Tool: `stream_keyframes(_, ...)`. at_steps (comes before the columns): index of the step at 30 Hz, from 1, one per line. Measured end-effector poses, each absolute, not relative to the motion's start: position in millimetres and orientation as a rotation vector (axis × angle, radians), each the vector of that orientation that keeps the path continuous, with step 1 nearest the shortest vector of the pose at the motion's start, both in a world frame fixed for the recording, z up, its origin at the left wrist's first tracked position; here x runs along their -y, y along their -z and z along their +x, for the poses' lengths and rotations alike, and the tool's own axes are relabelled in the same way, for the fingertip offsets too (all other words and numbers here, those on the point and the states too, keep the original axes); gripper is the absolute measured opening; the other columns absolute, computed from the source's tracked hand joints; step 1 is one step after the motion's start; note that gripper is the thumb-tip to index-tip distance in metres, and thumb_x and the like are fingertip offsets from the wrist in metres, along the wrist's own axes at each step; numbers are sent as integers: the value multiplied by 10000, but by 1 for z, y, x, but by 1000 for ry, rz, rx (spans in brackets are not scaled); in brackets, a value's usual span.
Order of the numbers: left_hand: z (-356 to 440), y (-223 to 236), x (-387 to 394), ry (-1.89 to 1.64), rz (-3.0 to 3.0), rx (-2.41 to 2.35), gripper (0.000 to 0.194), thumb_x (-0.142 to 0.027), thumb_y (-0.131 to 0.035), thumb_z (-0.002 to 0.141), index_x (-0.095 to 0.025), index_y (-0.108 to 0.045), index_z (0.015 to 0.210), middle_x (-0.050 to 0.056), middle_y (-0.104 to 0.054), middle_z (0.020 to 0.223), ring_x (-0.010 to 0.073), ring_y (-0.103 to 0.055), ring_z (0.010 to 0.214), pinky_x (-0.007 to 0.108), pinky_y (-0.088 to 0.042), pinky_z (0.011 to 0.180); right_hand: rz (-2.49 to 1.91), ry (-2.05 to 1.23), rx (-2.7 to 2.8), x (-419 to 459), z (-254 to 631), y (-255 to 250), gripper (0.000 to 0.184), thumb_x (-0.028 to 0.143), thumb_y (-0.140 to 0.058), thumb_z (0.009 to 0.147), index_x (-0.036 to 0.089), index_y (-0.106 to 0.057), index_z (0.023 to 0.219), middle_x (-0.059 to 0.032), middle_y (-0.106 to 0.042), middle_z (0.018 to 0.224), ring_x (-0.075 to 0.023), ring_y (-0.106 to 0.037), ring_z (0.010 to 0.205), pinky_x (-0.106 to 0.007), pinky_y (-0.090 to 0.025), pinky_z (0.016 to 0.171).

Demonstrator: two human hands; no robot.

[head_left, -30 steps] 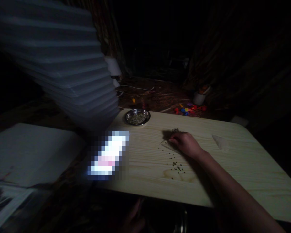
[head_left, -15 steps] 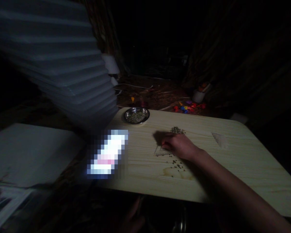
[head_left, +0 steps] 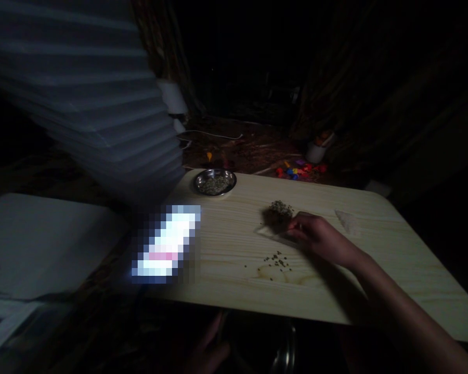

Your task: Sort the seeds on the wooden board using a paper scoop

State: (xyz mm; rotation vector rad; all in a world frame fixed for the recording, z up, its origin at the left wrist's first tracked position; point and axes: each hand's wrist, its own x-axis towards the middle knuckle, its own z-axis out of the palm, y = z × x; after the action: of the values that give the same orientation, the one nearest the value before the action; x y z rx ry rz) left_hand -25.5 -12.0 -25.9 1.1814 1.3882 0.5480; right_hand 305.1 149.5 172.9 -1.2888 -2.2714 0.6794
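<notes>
My right hand (head_left: 315,236) is over the wooden table, its fingers pinched on a thin, pale flat piece (head_left: 275,236) that looks like card or paper; motion and dim light blur it. Just beyond lies a small heap of seeds (head_left: 281,208). Several loose seeds (head_left: 278,261) are scattered on the near side of the hand. Below the table's front edge, my left hand (head_left: 212,348) grips the left rim of a dark, shiny metal bowl (head_left: 292,345). What the bowl holds is too dark to see.
A steel dish (head_left: 216,183) with seeds stands at the table's (head_left: 226,249) back left. A pale triangular piece (head_left: 348,222) lies to the right. A bright pixelated screen (head_left: 166,244) is at the left edge. Colourful small objects (head_left: 300,170) lie behind.
My right hand has moved right with the pale flat piece, uncovering more of the seed heap. The loose seeds are more fully in view. My left hand stays at the bowl.
</notes>
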Motion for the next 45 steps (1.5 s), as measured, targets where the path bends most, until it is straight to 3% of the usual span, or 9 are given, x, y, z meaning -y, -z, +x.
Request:
stream_keyframes(8, -24, 2, 3, -465, 1215, -1487, 625, -391, -590, 768, -243, -451, 1359, 69, -393, 1459, 338, -274, 1366, 524, -173, 1130, -1625, -665, 2019, -119, 344, -139, 195, 328, -516, 852, 170, -631, 851, -56, -673, 756, -175, -593, 655, -283, -430, 589)
stream_keyframes(12, -22, -12, -3, -441, 1350, -1508, 558, -326, -547, 786, -213, -487, 1330, 94, -414, 1450, 328, -290, 1361, 517, -132, 1134, -1597, -692, 1983, -115, 319, -132, 175, 302, -529, 842, 169, -641, 831, -56, -682, 767, -178, -611, 681, -285, -438, 619)
stream_keyframes(19, -24, -10, 0, -454, 1215, -1471, 622, -351, -549, 787, -151, -438, 1365, 123, -398, 1455, 324, -317, 1349, 484, -216, 1121, -1458, -759, 2042, -122, 277, -127, 107, 243, -553, 824, 184, -643, 816, -22, -669, 737, -148, -584, 645, -282, -433, 607)
stream_keyframes(25, -28, -16, 1, -483, 1134, -1415, 547, -264, -548, 784, -281, -485, 1327, 33, -454, 1423, 302, -362, 1331, 487, -262, 1108, -1352, -892, 2102, -114, 255, -130, 89, 214, -543, 834, 213, -632, 841, -6, -674, 783, -156, -609, 699, -308, -462, 653)
stream_keyframes(28, -28, -27, -4, -469, 1069, -1428, 591, -238, -555, 763, -239, -460, 1347, 53, -478, 1403, 298, -432, 1286, 464, -313, 1086, -1322, -912, 2129, -109, 247, -133, 88, 212, -544, 834, 219, -630, 850, -2, -674, 795, -155, -612, 703, -306, -466, 652)
stream_keyframes(38, -32, -51, -8, -576, 865, -1345, 719, -246, -546, 687, -153, -379, 1380, 67, -420, 1440, 276, -357, 1337, 404, -405, 1020, -1270, -1002, 2158, -85, 215, -135, 67, 250, -572, 837, 248, -637, 857, 6, -698, 838, -178, -645, 763, -312, -487, 678)
stream_keyframes(42, -30, -59, -6, -630, 807, -1377, 704, -253, -557, 647, -127, -436, 1328, 94, -456, 1418, 315, -393, 1308, 450, -360, 1036, -1263, -1056, 2118, -88, 221, -138, 79, 259, -567, 838, 241, -644, 839, 11, -698, 786, -161, -641, 711, -299, -488, 648)
stream_keyframes(45, -34, -58, -6, -677, 722, -1373, 714, -243, -569, 605, -127, -462, 1301, 99, -555, 1335, 322, -498, 1221, 442, -420, 979, -1299, -974, 2102, -106, 229, -142, 112, 272, -553, 842, 223, -653, 851, -7, -695, 783, -160, -631, 692, -304, -479, 636)
